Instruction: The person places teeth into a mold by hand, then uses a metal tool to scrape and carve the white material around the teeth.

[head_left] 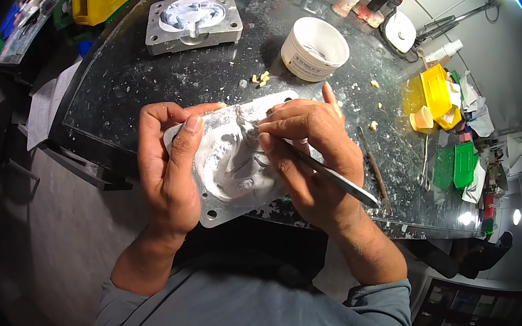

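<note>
My left hand [176, 161] grips the left edge of a metal denture flask half [213, 212], with the thumb on its top face. White plaster [226, 166] fills the flask half around a curved hollow, and white dust lies on the metal. The flask half is tilted above the front edge of the bench. My right hand [312, 149] pinches a slim dark-handled hand tool [341, 182] like a pen, its handle pointing down to the right. The tool's working end is at the plaster, mostly hidden by my fingers, so its kind cannot be made out.
On the dusty black bench [117, 92] stand a second metal flask half [193, 21] and a white tub [314, 52]. Several yellowish tooth-like pieces [260, 79] lie nearby. A thin brown-handled tool [376, 174] rests at right, near yellow bins [438, 95] and a green bin [464, 164].
</note>
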`<state>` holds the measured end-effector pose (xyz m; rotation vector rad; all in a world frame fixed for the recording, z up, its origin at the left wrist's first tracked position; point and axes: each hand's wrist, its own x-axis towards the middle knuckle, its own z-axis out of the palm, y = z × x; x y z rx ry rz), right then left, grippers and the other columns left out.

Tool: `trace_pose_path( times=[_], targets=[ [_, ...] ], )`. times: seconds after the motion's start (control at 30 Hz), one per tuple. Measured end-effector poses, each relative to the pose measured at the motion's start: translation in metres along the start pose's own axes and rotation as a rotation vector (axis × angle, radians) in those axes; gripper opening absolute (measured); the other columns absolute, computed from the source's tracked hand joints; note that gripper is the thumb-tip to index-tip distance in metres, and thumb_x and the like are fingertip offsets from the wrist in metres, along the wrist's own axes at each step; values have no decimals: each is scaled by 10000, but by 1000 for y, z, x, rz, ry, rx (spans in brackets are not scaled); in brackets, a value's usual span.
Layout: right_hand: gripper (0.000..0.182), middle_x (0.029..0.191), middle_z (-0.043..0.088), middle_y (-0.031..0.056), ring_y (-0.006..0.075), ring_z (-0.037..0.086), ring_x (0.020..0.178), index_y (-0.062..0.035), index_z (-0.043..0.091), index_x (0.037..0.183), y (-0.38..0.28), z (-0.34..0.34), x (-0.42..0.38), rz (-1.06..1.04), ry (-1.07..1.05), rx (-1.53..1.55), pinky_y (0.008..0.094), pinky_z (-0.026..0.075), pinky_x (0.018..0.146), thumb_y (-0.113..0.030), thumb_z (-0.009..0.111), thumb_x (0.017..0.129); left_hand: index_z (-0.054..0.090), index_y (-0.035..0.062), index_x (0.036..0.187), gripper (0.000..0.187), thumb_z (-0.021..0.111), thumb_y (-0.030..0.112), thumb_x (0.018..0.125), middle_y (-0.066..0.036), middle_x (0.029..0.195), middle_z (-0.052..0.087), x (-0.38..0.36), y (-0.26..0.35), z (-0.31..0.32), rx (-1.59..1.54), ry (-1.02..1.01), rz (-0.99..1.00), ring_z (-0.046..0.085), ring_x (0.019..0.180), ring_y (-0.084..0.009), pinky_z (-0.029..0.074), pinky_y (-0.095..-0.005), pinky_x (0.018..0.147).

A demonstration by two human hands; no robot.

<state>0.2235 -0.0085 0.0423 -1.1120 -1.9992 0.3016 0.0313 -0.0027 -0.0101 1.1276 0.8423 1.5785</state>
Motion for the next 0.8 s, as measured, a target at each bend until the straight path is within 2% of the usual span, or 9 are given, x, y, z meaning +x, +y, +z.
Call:
trace_pose_path(
  times=[0.33, 0.4, 0.43, 0.5, 0.53, 0.6, 0.67, 0.77, 0.8],
  targets=[
    [133, 988, 697, 11, 259, 653, 1088, -103, 672, 938, -6, -1, 1, -5, -1, -36, 657, 221, 1205, -85, 766, 845, 479, 10, 1154, 137, 481, 114, 1065, -274, 1197, 693, 0, 0, 1, -13, 3, -3, 645, 1088, -212, 477, -333, 1019],
    [112, 1075, 678, 65, 298, 599, 1158, -78, 679, 929, -8, -1, 0, 6, 8, -42, 595, 268, 1187, -95, 762, 856, 479, 11, 1154, 137, 483, 115, 1065, -273, 1196, 694, 0, 0, 1, -24, 2, -7, 645, 1087, -212, 477, -331, 1018],
    [112, 1075, 678, 65, 298, 599, 1158, -78, 679, 929, -10, 1, -1, 6, 8, -43, 595, 268, 1187, -95, 762, 856, 479, 12, 1153, 138, 484, 117, 1065, -271, 1195, 694, 0, -1, 1, -15, -1, -1, 644, 1084, -209, 477, -329, 1016],
    [110, 1189, 632, 134, 334, 524, 1232, -47, 691, 920, -15, 5, -6, 75, 126, -75, 523, 323, 1135, -104, 764, 862, 479, 12, 1153, 138, 485, 120, 1066, -270, 1194, 695, 0, -1, 0, -7, -2, 5, 643, 1081, -207, 478, -327, 1015],
    [125, 1265, 585, 179, 345, 472, 1274, -24, 702, 916, -12, 11, -11, 126, 136, 7, 485, 346, 1090, -123, 769, 880, 478, 13, 1153, 140, 485, 123, 1067, -269, 1195, 695, 0, -1, 0, -18, 3, 2, 641, 1079, -204, 476, -324, 1016],
    [129, 1258, 592, 170, 341, 478, 1275, -26, 705, 920, -16, 15, -13, 171, 153, 76, 484, 344, 1096, -134, 769, 891, 477, 13, 1153, 141, 485, 126, 1068, -267, 1196, 696, 0, 0, 2, -31, 2, -3, 639, 1077, -200, 474, -322, 1017],
    [135, 1263, 603, 151, 324, 479, 1299, -45, 725, 950, -10, 14, -15, 183, 129, 211, 483, 338, 1114, -170, 767, 923, 448, 23, 1154, 113, 498, 94, 1081, -234, 1178, 699, 0, 4, 3, -37, 9, -21, 601, 1032, -127, 472, -288, 966],
    [133, 1285, 605, 140, 322, 475, 1322, -81, 748, 994, -13, 7, -17, 181, 95, 136, 513, 318, 1136, -190, 776, 923, 475, 28, 1166, 153, 491, 147, 1071, -264, 1204, 697, 0, 3, 1, -8, -10, -29, 637, 1101, -204, 465, -322, 1034],
    [133, 1285, 605, 140, 322, 475, 1322, -81, 748, 994, -13, 6, -17, 181, 98, 136, 513, 318, 1136, -190, 776, 923, 475, 28, 1166, 153, 491, 147, 1071, -264, 1204, 697, 0, 4, 2, -7, -13, -28, 637, 1101, -204, 465, -322, 1034]
  ],
)
